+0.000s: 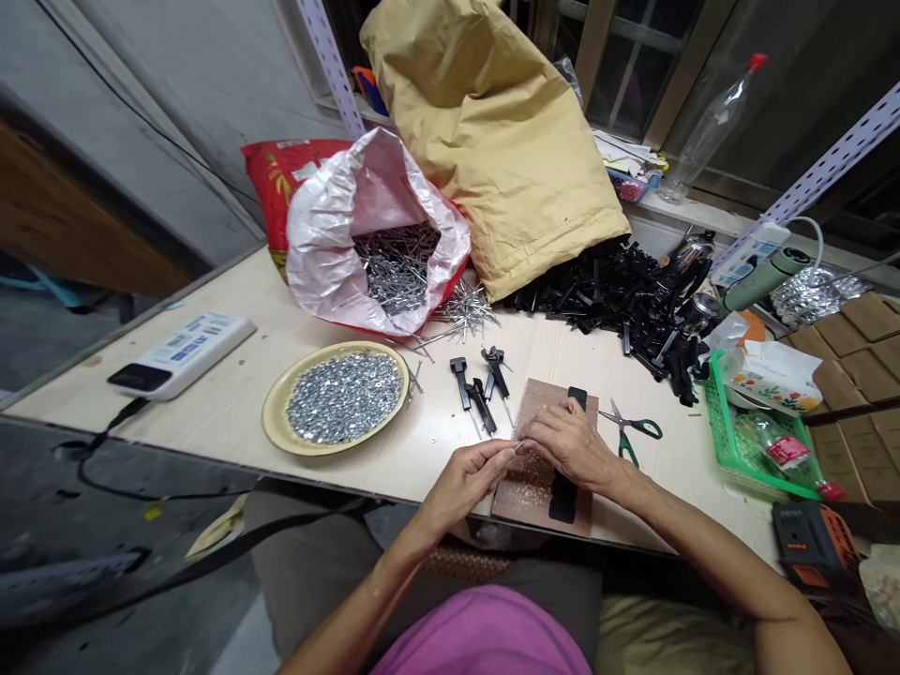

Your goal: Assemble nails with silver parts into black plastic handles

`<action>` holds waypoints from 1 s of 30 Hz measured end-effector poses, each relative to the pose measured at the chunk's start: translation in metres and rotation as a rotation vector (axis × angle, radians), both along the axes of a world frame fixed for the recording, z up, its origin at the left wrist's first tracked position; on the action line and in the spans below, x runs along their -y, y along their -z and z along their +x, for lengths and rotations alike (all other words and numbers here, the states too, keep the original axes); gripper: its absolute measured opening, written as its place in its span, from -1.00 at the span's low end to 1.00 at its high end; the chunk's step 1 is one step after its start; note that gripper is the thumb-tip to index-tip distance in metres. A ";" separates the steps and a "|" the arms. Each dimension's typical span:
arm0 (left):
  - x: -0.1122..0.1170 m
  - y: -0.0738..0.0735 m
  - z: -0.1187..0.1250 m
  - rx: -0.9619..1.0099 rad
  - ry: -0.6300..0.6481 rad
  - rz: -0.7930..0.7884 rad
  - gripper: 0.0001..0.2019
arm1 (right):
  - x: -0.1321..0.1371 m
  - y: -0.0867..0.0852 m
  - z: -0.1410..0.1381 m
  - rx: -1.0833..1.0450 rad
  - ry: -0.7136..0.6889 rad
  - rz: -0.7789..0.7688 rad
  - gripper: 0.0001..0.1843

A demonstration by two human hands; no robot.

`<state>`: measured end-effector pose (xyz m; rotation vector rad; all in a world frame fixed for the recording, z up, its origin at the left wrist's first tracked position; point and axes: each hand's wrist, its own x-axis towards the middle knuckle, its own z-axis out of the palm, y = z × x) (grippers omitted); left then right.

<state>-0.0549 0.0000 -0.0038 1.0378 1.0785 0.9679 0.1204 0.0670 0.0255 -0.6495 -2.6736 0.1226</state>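
Observation:
My left hand (470, 480) and my right hand (571, 442) meet fingertip to fingertip, both pinched around something small and greyish that I cannot make out. Below them lies a brown board (517, 506) with a worn, speckled patch and a black strip (563, 497) along its right part. Just beyond the fingers are several black plastic pieces (481, 405) with thin metal pins. To the left, a yellow dish (277, 427) is full of small, shiny metal washers (344, 397). Green-handled scissors (624, 431) lie open to the right of my right hand.
A red and white bag (320, 248) of long metal pins (397, 277) opens toward me. Behind stands a tan sack (520, 159), with black parts (597, 291) heaped beside it. At right are a green basket (721, 441) and cardboard boxes (847, 403); a white power bank (189, 352) lies left.

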 end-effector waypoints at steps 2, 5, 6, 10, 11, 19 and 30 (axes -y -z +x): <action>0.000 -0.001 -0.001 0.010 0.039 -0.003 -0.53 | -0.001 0.004 0.000 0.014 -0.030 0.106 -0.59; 0.001 0.000 -0.002 -0.088 0.078 0.103 -0.63 | -0.001 0.012 0.001 0.003 -0.101 0.145 -0.56; 0.002 0.001 -0.002 -0.145 0.073 0.168 -0.67 | -0.001 0.014 0.002 -0.006 -0.130 0.116 -0.55; 0.005 0.010 0.001 -0.345 0.001 0.419 -0.74 | 0.005 0.020 0.001 -0.066 -0.079 -0.205 -0.50; 0.006 0.011 0.003 -0.369 -0.018 0.449 -0.74 | 0.008 0.020 0.001 -0.072 -0.013 -0.311 -0.48; -0.003 0.001 0.025 0.107 -0.212 -0.015 -0.71 | 0.025 0.003 0.004 -0.286 0.411 -0.715 -0.42; -0.013 -0.010 0.081 0.260 -0.380 -0.031 -0.69 | 0.060 0.024 0.010 -0.978 0.539 -1.341 -0.66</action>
